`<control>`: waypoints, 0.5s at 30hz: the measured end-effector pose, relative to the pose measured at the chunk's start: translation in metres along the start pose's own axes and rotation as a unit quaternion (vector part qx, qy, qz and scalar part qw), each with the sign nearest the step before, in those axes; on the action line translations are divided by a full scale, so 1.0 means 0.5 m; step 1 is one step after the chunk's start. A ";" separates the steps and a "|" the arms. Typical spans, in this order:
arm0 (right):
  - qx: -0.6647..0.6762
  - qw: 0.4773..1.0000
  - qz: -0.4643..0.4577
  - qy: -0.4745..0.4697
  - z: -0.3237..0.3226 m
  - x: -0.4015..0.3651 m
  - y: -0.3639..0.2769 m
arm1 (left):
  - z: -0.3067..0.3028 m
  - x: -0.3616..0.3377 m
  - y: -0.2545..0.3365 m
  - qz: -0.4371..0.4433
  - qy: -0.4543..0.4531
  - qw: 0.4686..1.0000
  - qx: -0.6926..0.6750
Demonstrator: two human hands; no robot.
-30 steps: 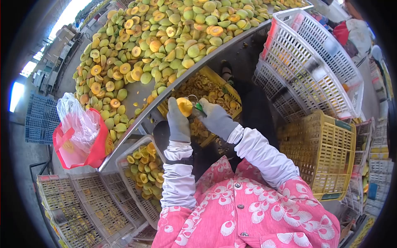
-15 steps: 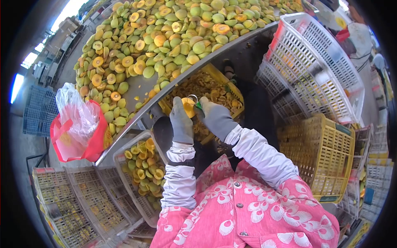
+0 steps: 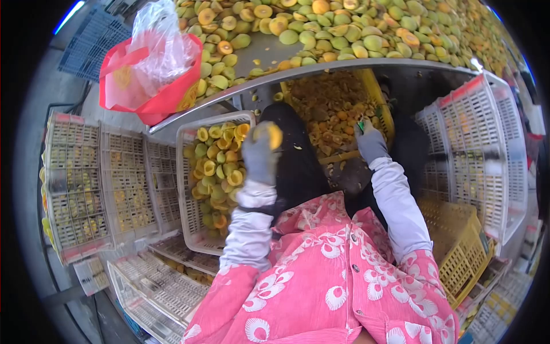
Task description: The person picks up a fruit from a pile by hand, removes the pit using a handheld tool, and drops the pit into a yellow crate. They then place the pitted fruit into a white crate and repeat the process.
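My left hand [image 3: 259, 153], in a grey glove, is closed around a hollowed yellow peach half [image 3: 275, 136] and is blurred by motion. It is beside the right rim of a white crate [image 3: 186, 189] with several scooped peach halves [image 3: 213, 166] in it. My right hand [image 3: 372, 144], gloved too, is closed on a small green-handled pitting tool [image 3: 361, 126]. The tool is over the right side of a yellow crate [image 3: 378, 94] that contains brown and orange peach scraps [image 3: 332, 112].
A metal table [image 3: 258, 53] across the top bears a heap of halved peaches [image 3: 366, 34]. On its left corner stands a red bag [image 3: 152, 86] with clear plastic. White crates [image 3: 470, 143] stand at right, above a yellow crate [image 3: 458, 246]; more crates [image 3: 97, 183] stand at left.
My left hand has moved away from the right one, carrying the peach half towards the white crate. My right hand stays over the scraps with the tool. The view has turned left and down.
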State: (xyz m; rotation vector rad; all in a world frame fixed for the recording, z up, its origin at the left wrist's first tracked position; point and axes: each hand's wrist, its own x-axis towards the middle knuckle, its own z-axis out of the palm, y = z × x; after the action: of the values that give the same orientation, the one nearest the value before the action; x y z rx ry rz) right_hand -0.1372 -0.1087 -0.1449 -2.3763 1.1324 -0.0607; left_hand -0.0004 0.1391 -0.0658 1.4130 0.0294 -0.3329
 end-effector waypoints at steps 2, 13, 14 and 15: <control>0.039 0.999 -0.001 0.003 0.017 0.005 0.010 | -0.189 0.038 -0.014 0.002 0.023 0.967 0.253; 0.149 0.989 0.010 -0.020 0.062 -0.002 -0.005 | -0.315 0.106 0.008 -0.039 0.011 0.969 0.245; 0.190 0.979 0.053 -0.052 0.047 -0.002 -0.008 | -0.228 0.129 0.054 0.058 -0.047 0.965 0.250; 0.231 0.965 0.095 -0.086 0.014 -0.010 -0.027 | -0.136 0.159 0.098 0.148 -0.093 0.943 0.283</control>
State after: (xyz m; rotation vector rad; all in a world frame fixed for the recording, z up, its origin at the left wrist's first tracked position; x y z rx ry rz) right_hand -0.1292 -0.0948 -0.1443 -1.8208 1.1145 -0.0443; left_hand 0.0995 0.1944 -0.0471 1.9175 -0.4632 -0.2305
